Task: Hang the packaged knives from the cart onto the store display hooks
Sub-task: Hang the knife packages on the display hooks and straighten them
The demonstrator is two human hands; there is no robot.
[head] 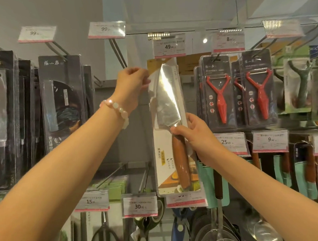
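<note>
Left hand (pixel 131 82) is pinching the packaged knife (pixel 170 124) near its top, right hand (pixel 190 130) is clasping mid-pack; at frame centre the hang hole could miss the hook and the pack could slip.

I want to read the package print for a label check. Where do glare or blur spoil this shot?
Head view: glare whitens the packaged knife blade and the 8.90 price tag; wide-angle bending and blur smear the green peelers at the right edge; the 49.00 price tag reads clearly.
</note>
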